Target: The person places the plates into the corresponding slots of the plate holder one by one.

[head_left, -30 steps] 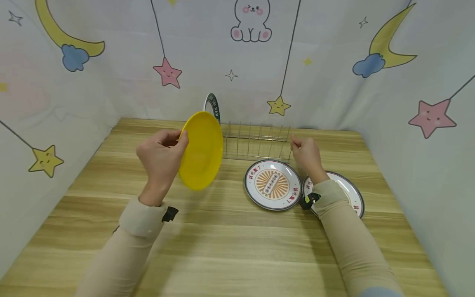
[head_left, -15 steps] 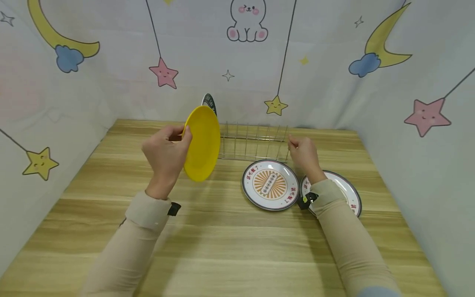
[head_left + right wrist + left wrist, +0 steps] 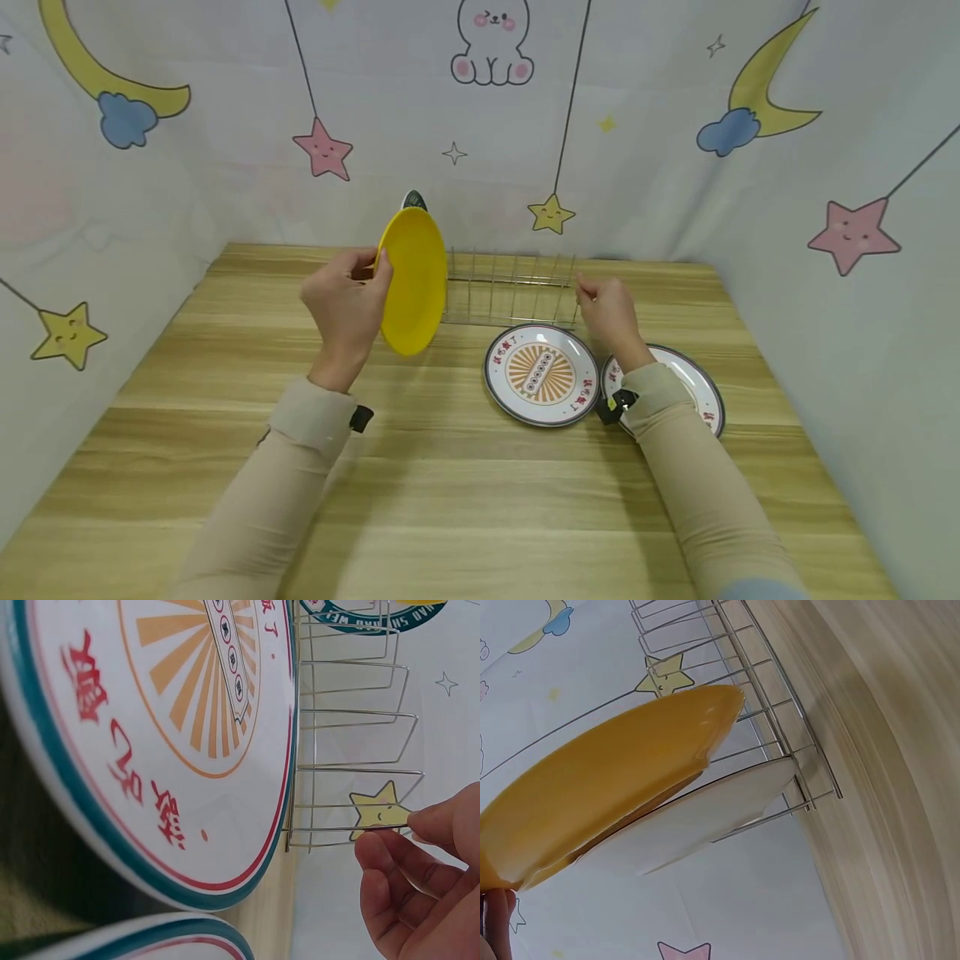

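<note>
My left hand point(image 3: 351, 304) pinches the left rim of a yellow plate point(image 3: 415, 283), held on edge in front of the left end of a wire dish rack point(image 3: 510, 287). Behind it, a white plate with a dark lettered rim point(image 3: 414, 200) stands in the rack's end slot, mostly hidden in the head view; its pale back point(image 3: 697, 821) shows in the left wrist view, close beside the yellow one. My right hand point(image 3: 611, 312) pinches the end wire of the rack between thumb and forefinger, as the right wrist view point(image 3: 427, 870) shows.
A white plate with an orange sunburst point(image 3: 542, 375) lies flat before the rack. To its right another white plate point(image 3: 708, 392) lies partly under my right forearm. A cartoon-printed cloth point(image 3: 637, 67) hangs behind and at both sides of the wooden table point(image 3: 480, 508).
My left hand has carried the yellow plate a little away from me toward the rack, so it covers more of the lettered plate. My right hand stays on the rack's end.
</note>
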`<state>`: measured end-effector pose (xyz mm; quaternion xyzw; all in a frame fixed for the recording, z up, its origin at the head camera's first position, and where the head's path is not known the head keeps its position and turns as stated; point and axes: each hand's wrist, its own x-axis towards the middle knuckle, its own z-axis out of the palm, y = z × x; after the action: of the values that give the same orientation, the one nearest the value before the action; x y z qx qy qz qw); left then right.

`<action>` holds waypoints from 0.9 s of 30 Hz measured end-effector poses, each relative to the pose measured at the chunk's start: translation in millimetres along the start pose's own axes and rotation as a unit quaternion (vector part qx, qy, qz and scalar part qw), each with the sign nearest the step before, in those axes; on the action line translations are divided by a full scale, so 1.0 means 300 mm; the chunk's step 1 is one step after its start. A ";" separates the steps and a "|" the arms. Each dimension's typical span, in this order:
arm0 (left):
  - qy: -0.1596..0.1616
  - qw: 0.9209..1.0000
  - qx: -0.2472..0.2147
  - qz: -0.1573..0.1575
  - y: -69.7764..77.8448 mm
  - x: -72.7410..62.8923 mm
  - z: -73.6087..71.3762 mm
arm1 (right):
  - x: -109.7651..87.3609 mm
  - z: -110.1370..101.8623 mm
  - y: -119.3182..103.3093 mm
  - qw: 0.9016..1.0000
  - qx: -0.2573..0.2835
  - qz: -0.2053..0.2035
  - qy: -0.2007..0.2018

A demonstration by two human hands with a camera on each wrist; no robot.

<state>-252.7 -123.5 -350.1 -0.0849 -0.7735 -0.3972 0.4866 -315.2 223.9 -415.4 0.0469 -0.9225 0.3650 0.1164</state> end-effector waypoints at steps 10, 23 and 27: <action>-0.002 0.998 -0.045 -0.042 0.002 -0.005 0.041 | 0.000 0.003 0.003 1.000 -0.004 -0.009 0.006; -0.036 0.992 -0.089 -0.076 -0.021 -0.050 0.093 | -0.003 0.002 -0.002 1.000 0.000 -0.001 0.001; -0.046 0.994 -0.080 -0.063 -0.020 -0.065 0.106 | -0.005 0.000 -0.004 1.000 0.003 0.001 0.000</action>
<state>-267.5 -100.5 -376.1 -0.0929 -0.7649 -0.4829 0.4161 -313.6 223.1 -414.9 0.0461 -0.9216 0.3675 0.1157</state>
